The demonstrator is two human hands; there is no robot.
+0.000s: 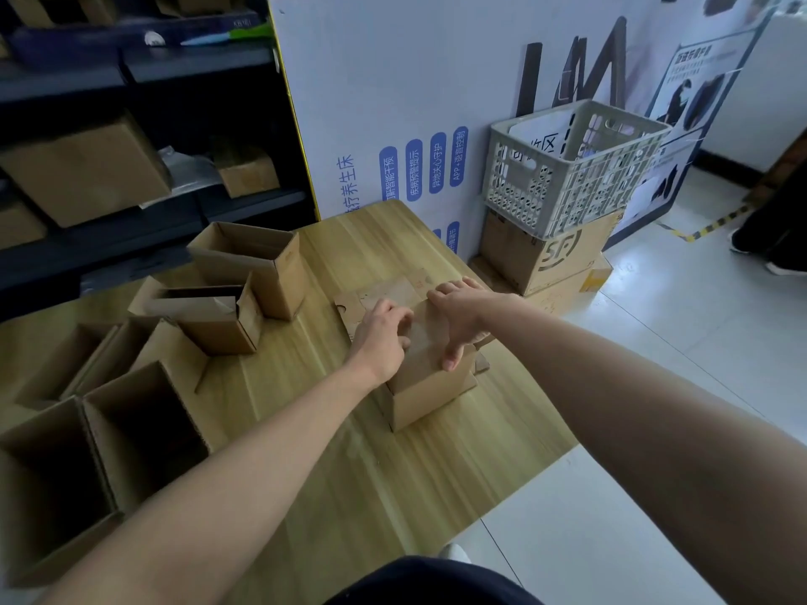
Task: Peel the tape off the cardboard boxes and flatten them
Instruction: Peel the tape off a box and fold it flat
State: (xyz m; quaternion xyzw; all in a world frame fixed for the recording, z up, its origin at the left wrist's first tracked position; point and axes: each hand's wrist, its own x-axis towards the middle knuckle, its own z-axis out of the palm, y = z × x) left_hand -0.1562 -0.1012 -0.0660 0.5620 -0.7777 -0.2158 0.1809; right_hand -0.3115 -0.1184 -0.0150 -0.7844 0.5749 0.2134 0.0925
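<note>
A small brown cardboard box (430, 386) stands on the wooden table (349, 473), right of its middle, on top of flattened cardboard (375, 299). My left hand (382, 340) sits on the left part of the box's top with its fingers curled down onto the surface; what the fingertips pinch is hidden. My right hand (458, 316) lies spread over the right part of the top, fingers reaching the far edge and thumb down on the near side face. No tape shows clearly.
Several open cardboard boxes (244, 272) stand along the table's left side. A dark shelf (131, 220) with more boxes is behind them. A white display board (393, 102), a grey plastic crate (572, 168) on stacked cartons (550, 255) and white floor tiles (655, 386) lie to the right.
</note>
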